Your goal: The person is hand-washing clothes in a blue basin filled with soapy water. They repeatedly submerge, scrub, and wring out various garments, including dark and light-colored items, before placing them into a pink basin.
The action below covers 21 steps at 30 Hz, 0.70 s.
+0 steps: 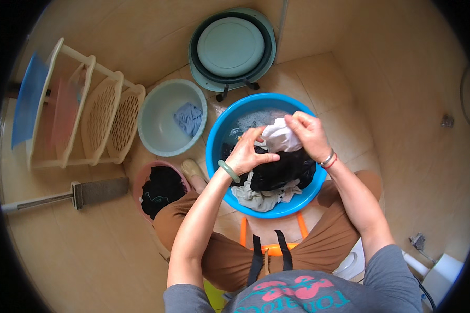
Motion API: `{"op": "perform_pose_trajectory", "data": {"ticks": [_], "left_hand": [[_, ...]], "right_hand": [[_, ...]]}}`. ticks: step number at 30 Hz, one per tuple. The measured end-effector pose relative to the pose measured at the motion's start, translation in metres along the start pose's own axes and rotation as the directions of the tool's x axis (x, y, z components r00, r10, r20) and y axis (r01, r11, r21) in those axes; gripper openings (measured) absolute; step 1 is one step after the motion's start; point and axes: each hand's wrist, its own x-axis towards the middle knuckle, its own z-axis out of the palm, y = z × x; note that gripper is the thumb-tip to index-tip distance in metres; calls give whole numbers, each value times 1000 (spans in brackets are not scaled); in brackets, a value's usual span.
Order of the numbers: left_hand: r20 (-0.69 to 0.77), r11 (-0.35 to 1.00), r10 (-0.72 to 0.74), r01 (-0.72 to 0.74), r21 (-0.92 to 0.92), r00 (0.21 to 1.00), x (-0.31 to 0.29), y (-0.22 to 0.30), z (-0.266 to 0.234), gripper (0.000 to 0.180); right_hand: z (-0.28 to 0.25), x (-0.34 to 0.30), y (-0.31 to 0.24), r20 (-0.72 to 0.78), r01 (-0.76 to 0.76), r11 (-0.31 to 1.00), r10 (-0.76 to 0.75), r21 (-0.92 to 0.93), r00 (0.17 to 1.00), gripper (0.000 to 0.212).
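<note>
My right hand (309, 136) is closed on the upper right of a small white cloth (281, 136), which hangs bunched above a blue basin (212, 151). At the cloth's left edge, my left hand (248, 154) is open, its thumb stretched apart from the bent fingers and its fingertips close to the fabric. Soapy water (250, 120) shows in the far part of the basin. Black clothing (284, 172) lies below my hands, with a pale garment (258, 198) along the near side. Which kind of garment the white cloth is, I cannot tell.
A pale basin (147, 128) holding a light blue cloth (188, 119) stands left. Nearer is a pink tub (139, 182) of dark clothes (163, 190). A folded green basin (231, 47) leans at the back wall. A cream rack (102, 120) and a long-handled brush (102, 193) are farther left.
</note>
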Motion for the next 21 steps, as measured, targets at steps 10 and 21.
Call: {"op": "perform_pose_trajectory", "data": {"ticks": [10,21], "left_hand": [[28,855,-71,75,-512,997,8,-1,-12,21],[-171,10,-80,-171,-985,982,2,-59,70,27]], "right_hand": [[-42,17,46,-165,-242,923,300,300,940,32],[71,-33,-9,286,707,509,-672,-490,683,6]]}}
